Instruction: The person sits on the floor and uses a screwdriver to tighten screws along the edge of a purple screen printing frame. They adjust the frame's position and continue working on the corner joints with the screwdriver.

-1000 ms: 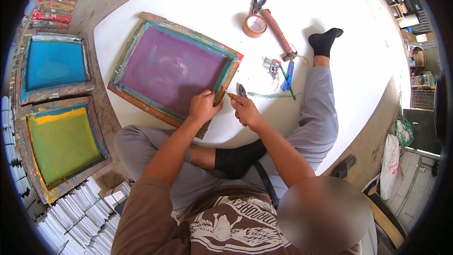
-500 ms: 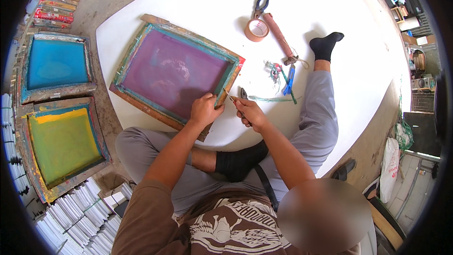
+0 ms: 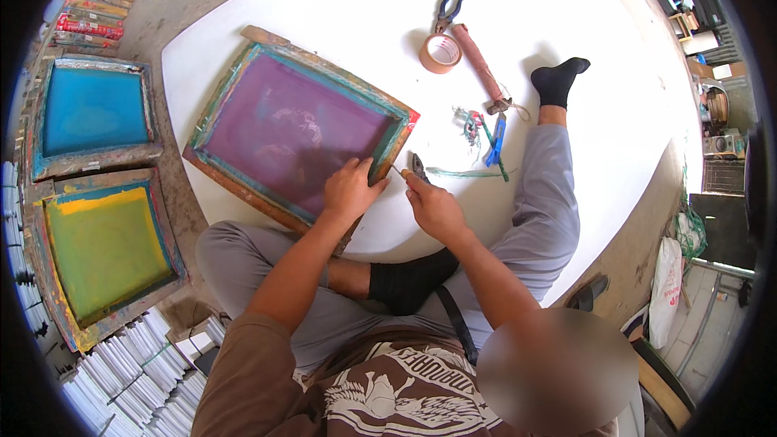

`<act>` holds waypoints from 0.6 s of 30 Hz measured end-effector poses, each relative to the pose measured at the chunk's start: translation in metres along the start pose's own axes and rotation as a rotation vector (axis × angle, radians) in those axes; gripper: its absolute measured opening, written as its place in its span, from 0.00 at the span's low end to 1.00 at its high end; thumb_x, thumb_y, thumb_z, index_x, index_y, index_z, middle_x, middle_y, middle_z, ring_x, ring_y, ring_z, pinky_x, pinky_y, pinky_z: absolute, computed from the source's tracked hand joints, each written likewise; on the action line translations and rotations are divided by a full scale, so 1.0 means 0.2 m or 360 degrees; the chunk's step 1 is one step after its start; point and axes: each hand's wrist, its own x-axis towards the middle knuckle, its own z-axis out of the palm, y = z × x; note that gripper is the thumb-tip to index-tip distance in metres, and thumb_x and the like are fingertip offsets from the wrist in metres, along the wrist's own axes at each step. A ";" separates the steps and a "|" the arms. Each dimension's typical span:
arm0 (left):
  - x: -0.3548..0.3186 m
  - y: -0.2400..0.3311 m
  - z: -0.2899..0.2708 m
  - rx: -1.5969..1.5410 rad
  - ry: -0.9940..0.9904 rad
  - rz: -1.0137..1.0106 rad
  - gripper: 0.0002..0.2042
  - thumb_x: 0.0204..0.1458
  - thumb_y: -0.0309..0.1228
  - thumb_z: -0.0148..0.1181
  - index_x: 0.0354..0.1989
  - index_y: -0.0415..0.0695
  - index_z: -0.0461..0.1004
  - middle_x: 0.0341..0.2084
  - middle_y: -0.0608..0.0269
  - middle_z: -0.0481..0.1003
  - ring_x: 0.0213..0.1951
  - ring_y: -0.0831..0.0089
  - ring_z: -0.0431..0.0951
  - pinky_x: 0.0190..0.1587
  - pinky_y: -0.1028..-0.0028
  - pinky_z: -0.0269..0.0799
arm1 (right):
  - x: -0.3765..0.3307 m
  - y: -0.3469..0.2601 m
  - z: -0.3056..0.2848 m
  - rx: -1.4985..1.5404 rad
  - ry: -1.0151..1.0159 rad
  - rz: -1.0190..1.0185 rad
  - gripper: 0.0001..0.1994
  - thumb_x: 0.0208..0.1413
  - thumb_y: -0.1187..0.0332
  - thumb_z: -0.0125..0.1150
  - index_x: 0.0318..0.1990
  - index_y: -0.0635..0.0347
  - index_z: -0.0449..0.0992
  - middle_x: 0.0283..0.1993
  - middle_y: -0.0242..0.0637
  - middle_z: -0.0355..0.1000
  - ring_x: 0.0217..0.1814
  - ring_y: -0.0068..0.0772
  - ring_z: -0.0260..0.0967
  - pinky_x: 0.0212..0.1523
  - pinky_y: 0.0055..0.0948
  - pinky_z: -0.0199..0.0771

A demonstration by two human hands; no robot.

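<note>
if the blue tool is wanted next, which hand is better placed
Probably the right hand: it is nearer the blue tool, though it holds a thin tool. The left hand holds the frame, farther off.

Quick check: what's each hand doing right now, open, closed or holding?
Left hand: closed on the frame's edge.
Right hand: closed, holding a thin tool.
</note>
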 end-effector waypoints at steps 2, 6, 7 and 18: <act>0.00 -0.01 0.04 0.0000 -0.0062 0.0021 0.27 0.54 0.51 0.70 0.53 0.41 0.81 0.44 0.54 0.81 0.42 0.52 0.85 0.43 0.56 0.82 | 0.01 -0.04 -0.01 -0.0104 -0.0036 0.0047 0.20 0.69 0.62 0.56 0.67 0.42 0.71 0.41 0.53 0.81 0.41 0.63 0.80 0.43 0.58 0.80; 0.01 0.00 0.05 -0.0007 -0.0168 -0.0008 0.25 0.55 0.50 0.69 0.51 0.40 0.82 0.43 0.54 0.80 0.42 0.52 0.85 0.43 0.56 0.82 | 0.02 -0.07 -0.01 -0.0211 -0.0081 0.0079 0.21 0.69 0.60 0.56 0.68 0.38 0.70 0.40 0.52 0.81 0.41 0.61 0.81 0.43 0.57 0.81; 0.01 0.00 0.05 -0.0008 -0.0167 -0.0012 0.25 0.55 0.50 0.69 0.51 0.40 0.82 0.43 0.54 0.80 0.42 0.52 0.85 0.43 0.56 0.82 | 0.02 -0.06 -0.01 -0.0206 -0.0072 0.0072 0.21 0.69 0.60 0.56 0.68 0.38 0.69 0.40 0.52 0.81 0.41 0.61 0.81 0.43 0.57 0.81; 0.01 0.01 0.03 -0.0010 -0.0246 -0.0031 0.21 0.56 0.48 0.70 0.39 0.39 0.82 0.37 0.51 0.79 0.40 0.51 0.84 0.42 0.55 0.82 | 0.03 -0.11 -0.02 -0.0218 -0.0136 0.0142 0.20 0.70 0.60 0.54 0.68 0.39 0.69 0.39 0.53 0.81 0.42 0.61 0.81 0.43 0.58 0.80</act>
